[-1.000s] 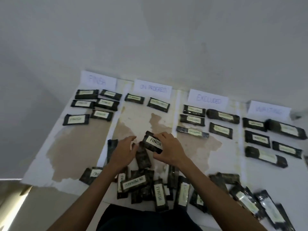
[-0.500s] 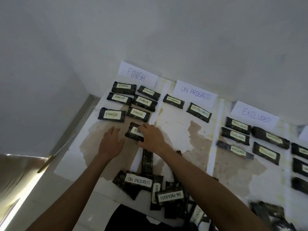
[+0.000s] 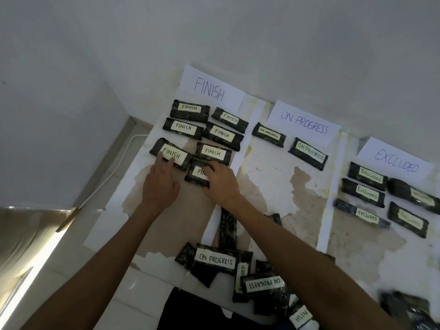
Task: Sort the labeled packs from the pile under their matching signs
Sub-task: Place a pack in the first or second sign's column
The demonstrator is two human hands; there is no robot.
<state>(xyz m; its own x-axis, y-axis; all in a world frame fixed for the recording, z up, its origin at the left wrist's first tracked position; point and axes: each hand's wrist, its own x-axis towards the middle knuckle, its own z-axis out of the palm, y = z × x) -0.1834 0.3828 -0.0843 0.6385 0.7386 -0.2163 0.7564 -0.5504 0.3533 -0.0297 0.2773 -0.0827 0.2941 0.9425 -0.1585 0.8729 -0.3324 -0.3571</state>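
White paper strips against the wall mark the columns. The right hand (image 3: 220, 184) grasps a FINISH pack (image 3: 195, 178), fingers over its label and thumb at its near edge, so it joins the rows beyond the fingertips, under the FINISH sign (image 3: 209, 91). The left hand (image 3: 162, 186), fingers straight, touches the neighbouring pack (image 3: 171, 153), probably to square it. The unsorted pile (image 3: 216, 260) lies back beside the forearms.

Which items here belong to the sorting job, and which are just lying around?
Job: dark rectangular FINISH-labelled pack gripped by the right hand; left hand touching a neighbouring FINISH pack; white paper FINISH sign; pile of unsorted packs.
Lying about: thin white cable on the floor.
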